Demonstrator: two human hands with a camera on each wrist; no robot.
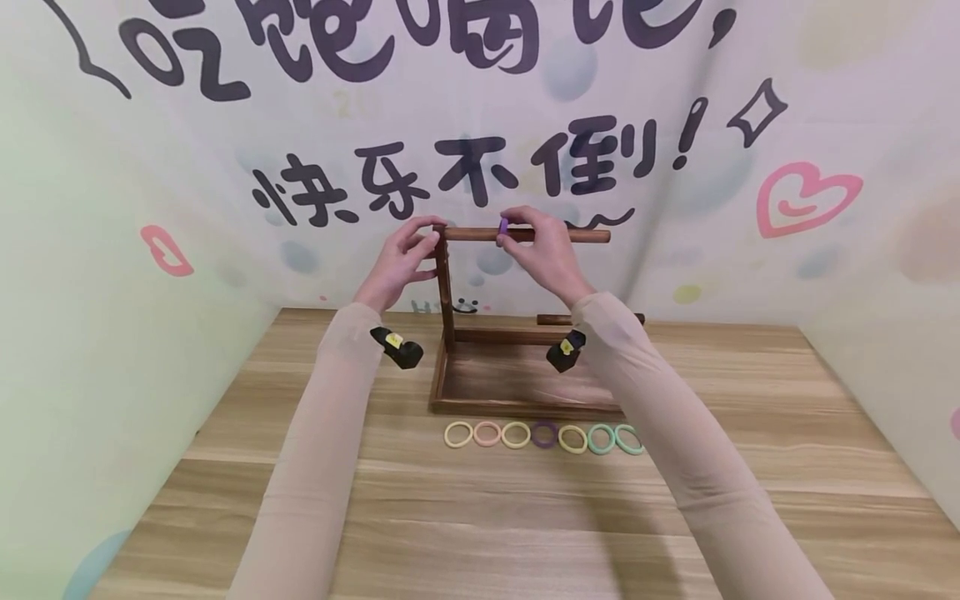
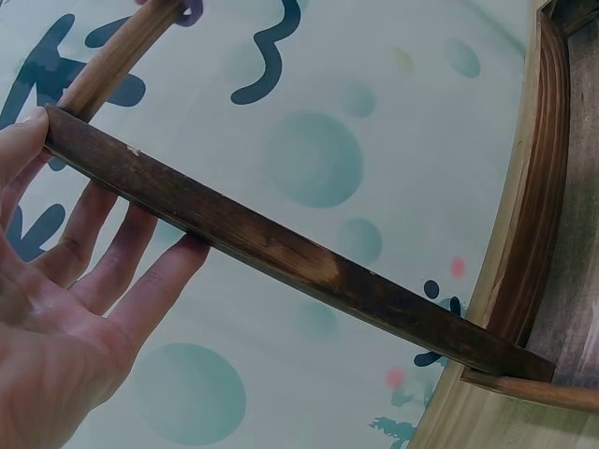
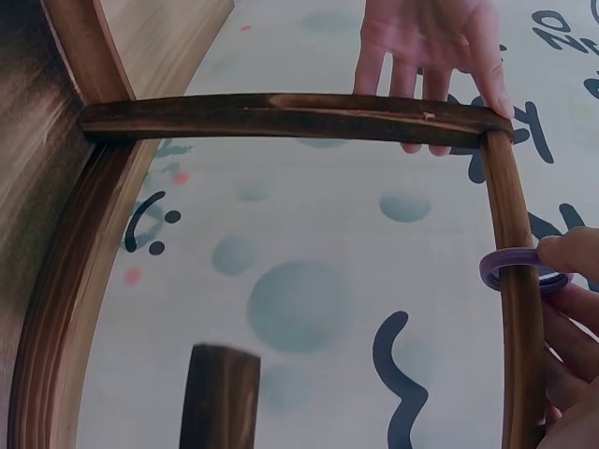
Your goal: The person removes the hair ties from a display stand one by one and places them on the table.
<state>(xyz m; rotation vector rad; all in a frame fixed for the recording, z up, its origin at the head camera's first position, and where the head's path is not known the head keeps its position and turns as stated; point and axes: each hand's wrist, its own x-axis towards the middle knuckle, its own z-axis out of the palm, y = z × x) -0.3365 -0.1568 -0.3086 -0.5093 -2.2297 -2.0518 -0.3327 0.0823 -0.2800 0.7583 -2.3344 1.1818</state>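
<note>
A dark wooden stand (image 1: 525, 407) has an upright post (image 1: 444, 287) and a top rod (image 1: 577, 236) reaching right. My right hand (image 1: 504, 229) pinches a purple ring (image 1: 503, 226) threaded on that rod; in the right wrist view the ring (image 3: 510, 262) circles the rod (image 3: 519, 355) between my thumb and fingers (image 3: 562, 253). My left hand (image 1: 420, 250) rests on the top of the post. In the left wrist view its straight fingers (image 2: 140, 281) lie behind the post (image 2: 281, 253) and the thumb touches the post's end.
Several loose rings (image 1: 543, 436), yellow, pink, purple and green, lie in a row on the wooden table (image 1: 480, 517) in front of the stand. A shorter lower rod (image 1: 551, 319) juts right behind my right arm. Printed backdrop walls (image 1: 112, 292) close in the table on three sides.
</note>
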